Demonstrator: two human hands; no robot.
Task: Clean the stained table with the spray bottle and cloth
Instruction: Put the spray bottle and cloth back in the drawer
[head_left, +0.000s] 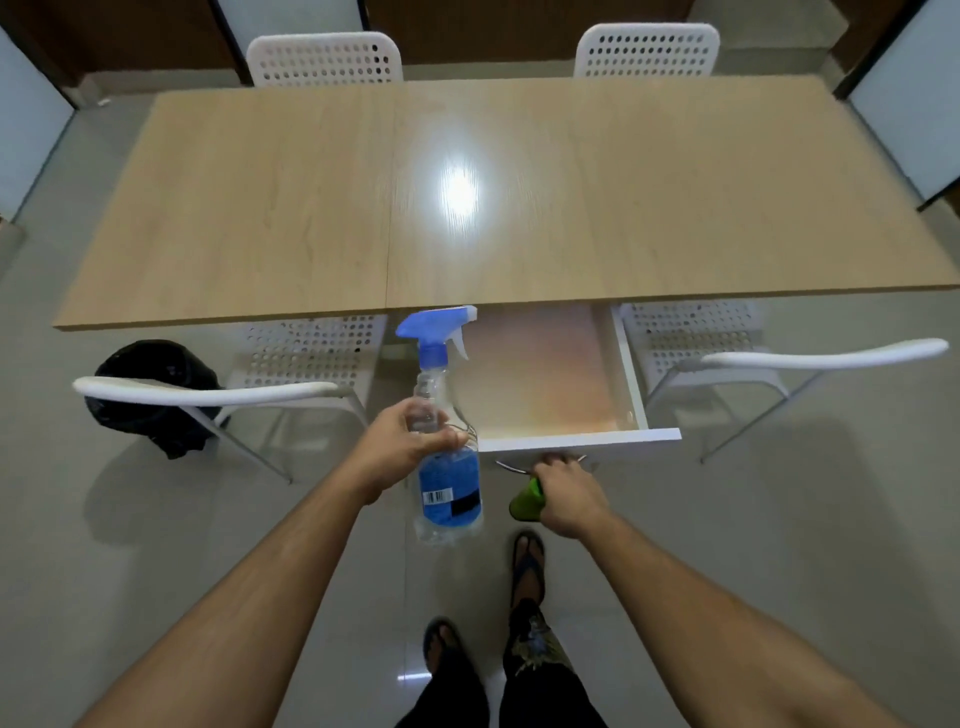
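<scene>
My left hand (402, 447) grips a clear spray bottle (447, 488) with a blue trigger head and a blue label, held in the air in front of the table's near edge. My right hand (563, 493) holds a bunched green cloth (525, 506) while its fingers curl over the metal handle (511, 469) of an open white drawer (576, 444). The light wooden table (260, 208) lies ahead, its top bare with a bright lamp glare near the middle. I cannot make out stains from here.
The drawer juts out under the table's near edge, and nothing shows inside it. White perforated chairs stand at near left (208, 392), near right (821, 358) and at the far side (324, 57). A black bin bag (150, 405) sits on the floor at left. My sandalled feet (527, 561) are below.
</scene>
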